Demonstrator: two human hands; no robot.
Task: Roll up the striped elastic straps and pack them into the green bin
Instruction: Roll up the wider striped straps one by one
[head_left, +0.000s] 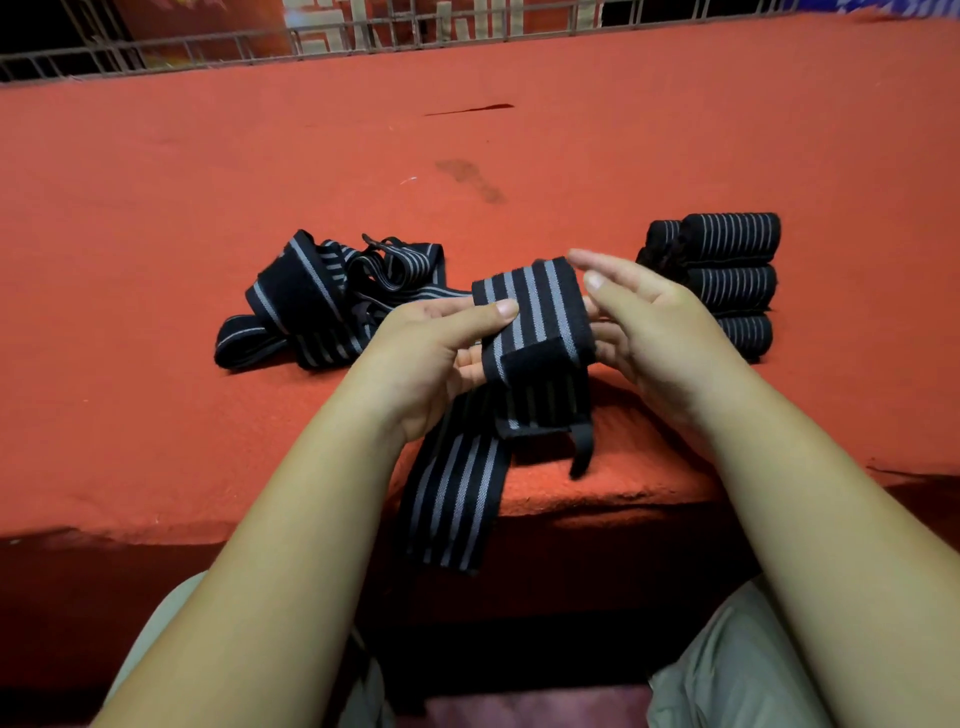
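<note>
A black strap with grey stripes (535, 317) is partly rolled between my hands above the table's front edge. My left hand (431, 353) grips the roll, thumb lying across its top. My right hand (644, 322) touches the roll's right side with straight fingers. The strap's loose tail (457, 499) hangs over the table edge toward my lap. A tangle of unrolled striped straps (332, 296) lies to the left. Three rolled straps (727, 280) sit stacked to the right. No green bin is in view.
The table is covered in red felt (467, 156), with a dark stain near the middle. A metal railing (311, 41) runs along the far edge. My knees in light trousers (727, 675) show below the front edge.
</note>
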